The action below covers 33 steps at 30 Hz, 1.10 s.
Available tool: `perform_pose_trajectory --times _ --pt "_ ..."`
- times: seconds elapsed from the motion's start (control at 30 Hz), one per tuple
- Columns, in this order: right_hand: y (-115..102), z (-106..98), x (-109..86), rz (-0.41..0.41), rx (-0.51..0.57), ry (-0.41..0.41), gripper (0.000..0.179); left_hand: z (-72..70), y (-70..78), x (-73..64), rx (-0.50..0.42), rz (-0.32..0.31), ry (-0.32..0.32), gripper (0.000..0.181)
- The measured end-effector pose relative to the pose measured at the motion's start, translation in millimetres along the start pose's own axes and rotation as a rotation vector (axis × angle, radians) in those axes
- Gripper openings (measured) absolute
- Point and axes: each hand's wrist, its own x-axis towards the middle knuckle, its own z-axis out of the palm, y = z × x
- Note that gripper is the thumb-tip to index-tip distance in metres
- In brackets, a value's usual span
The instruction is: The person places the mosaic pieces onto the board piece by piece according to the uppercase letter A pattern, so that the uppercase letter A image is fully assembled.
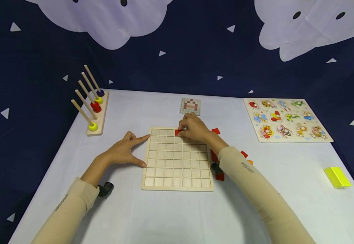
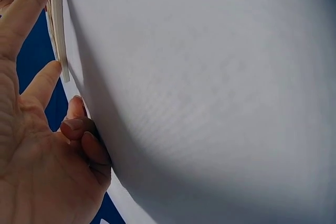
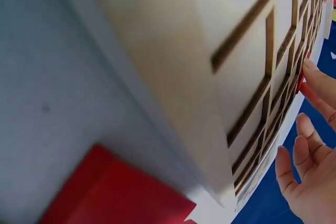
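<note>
- My right hand [image 1: 193, 127] pinches a red square tile [image 1: 177, 132] between thumb and fingertips at the far row of the wooden grid board [image 1: 169, 162], around the fourth cell from the left; I cannot tell whether it is fully seated.
- My left hand [image 1: 120, 150] has index finger and thumb spread wide, their tips against the board's left edge; my other fingers are folded in, as the left wrist view shows.
- Just beyond my right hand lies a small pattern card [image 1: 190, 106] printed with coloured squares.
- Loose red tiles [image 1: 220, 177] lie along the board's right side, partly hidden by my right arm, with an orange tile [image 1: 250, 162] peeking out beside my sleeve.
- On the left of the white tablecloth [image 1: 164, 217] stands a wooden peg rack [image 1: 101, 117] with coloured beads.
- On the right are an insect picture board [image 1: 289, 118] and, nearer me, a bright yellow block [image 1: 337, 177].
</note>
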Motion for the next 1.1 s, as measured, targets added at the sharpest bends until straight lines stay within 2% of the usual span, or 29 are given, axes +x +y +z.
perform_pose_trajectory --times 0.13,0.27,0.37,0.6,0.87,1.1 --pt "-3 -3 -1.5 0.021 -0.016 -0.003 0.015 -1.4 2.5 -0.7 -0.002 0.007 0.0 0.114" --pt "-5 -9 -5.9 0.014 -0.049 -0.026 0.027 -2.0 3.2 -0.7 -0.004 0.001 -0.007 0.114" --pt "-1 -20 -13.9 0.012 -0.045 -0.014 0.033 -1.6 2.7 -0.1 -0.007 0.003 -0.009 0.113" --pt "27 -44 -44.9 0.041 -0.049 0.026 0.027 -1.5 1.2 -1.8 -0.003 -0.002 -0.012 0.113" --pt "64 -55 -78.8 0.133 -0.116 0.023 0.03 0.4 2.2 -2.6 0.002 -0.013 -0.007 0.114" --pt "78 -57 -87.8 0.177 -0.139 0.011 0.034 -0.4 3.5 -3.5 -0.003 -0.003 -0.006 0.114"
